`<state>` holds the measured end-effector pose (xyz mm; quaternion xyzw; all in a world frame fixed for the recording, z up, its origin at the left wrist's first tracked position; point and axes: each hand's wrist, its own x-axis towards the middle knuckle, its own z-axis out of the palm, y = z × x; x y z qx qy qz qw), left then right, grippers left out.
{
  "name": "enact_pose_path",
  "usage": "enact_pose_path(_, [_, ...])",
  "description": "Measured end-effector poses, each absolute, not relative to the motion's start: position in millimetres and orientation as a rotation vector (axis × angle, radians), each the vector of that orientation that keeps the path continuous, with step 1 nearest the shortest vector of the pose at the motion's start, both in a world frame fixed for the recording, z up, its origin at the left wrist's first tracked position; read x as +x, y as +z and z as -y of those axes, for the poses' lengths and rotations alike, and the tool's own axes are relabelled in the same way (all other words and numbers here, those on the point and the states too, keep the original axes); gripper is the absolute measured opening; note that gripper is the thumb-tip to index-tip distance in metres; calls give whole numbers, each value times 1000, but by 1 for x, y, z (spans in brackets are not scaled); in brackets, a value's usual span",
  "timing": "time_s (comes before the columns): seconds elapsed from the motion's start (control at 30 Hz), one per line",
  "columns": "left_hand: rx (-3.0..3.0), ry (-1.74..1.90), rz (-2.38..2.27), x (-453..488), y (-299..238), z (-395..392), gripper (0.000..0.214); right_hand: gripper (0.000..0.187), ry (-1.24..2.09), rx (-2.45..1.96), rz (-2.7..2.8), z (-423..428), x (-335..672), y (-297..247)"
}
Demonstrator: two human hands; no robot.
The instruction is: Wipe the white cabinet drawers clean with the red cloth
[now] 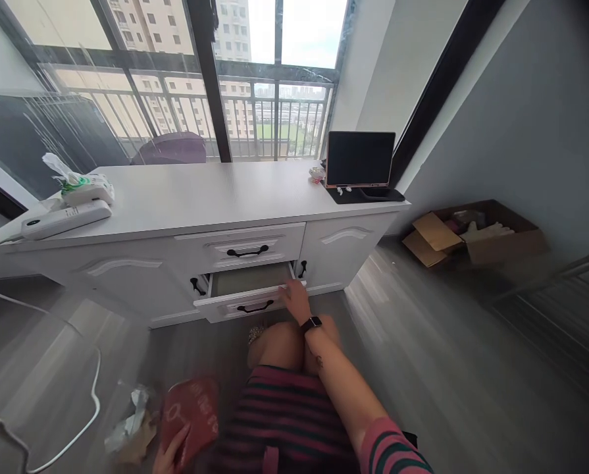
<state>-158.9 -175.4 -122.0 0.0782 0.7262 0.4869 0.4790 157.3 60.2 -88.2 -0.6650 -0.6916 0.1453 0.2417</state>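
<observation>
My right hand (294, 299) reaches forward to the lower drawer (247, 296) of a white cabinet (200, 197); its fingers rest on the front edge of the drawer, which is pulled partly out. A dark smartwatch (311, 324) sits on that wrist. My left hand (168, 454) is low at the bottom left, holding a red packet (190, 415) with pale lettering near the floor. The upper drawer (245, 249) with a black handle is closed. My knees (284, 345) are bent in front of the cabinet.
On the cabinet top lie a white power strip (64, 219), a plastic-wrapped pack (79, 184) and a tablet (359, 159) on a black mat. A white cable (94, 388) and crumpled wrappers (131, 424) lie on the floor at left. An open cardboard box (476, 234) stands right.
</observation>
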Motion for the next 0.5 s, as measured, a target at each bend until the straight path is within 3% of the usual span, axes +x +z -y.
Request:
enact_pose_path(0.2, [82,1212,-1608,-122,-101,163,20,40,328,-1924,2026,-54,172,-95])
enact_pose_path(0.5, [527,1105,-1626,-85,-67,144,55,38,329,-1983,2099,-41,177,-76])
